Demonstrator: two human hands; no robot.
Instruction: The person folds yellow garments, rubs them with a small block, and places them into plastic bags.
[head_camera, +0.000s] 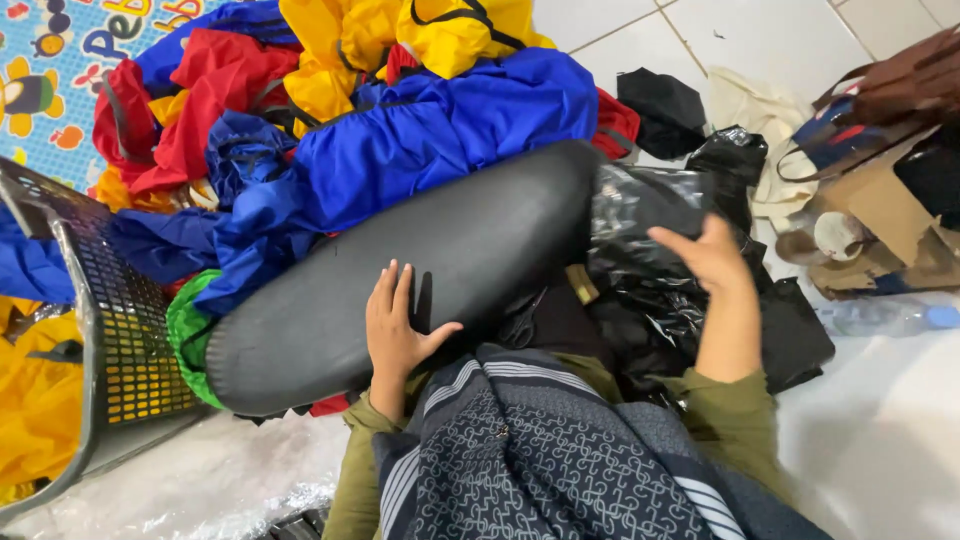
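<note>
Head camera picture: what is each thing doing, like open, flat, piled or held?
Left hand: open, flat on the black cushion.
Right hand: open, touching the black plastic bags.
Black cushion: lying tilted across the lap.
Black plastic bags: crumpled, heaped.
Coloured fabric pile: jumbled on the floor.
Grey basket: tipped, yellow fabric behind it.
Plastic bottle: lying down, capped.

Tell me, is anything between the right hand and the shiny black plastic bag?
Nothing visible. The right hand lies directly on the crinkly black plastic bag, fingers spread, with no cloth or other item over it. The left hand rests flat on the long black cushion beside it.
</note>
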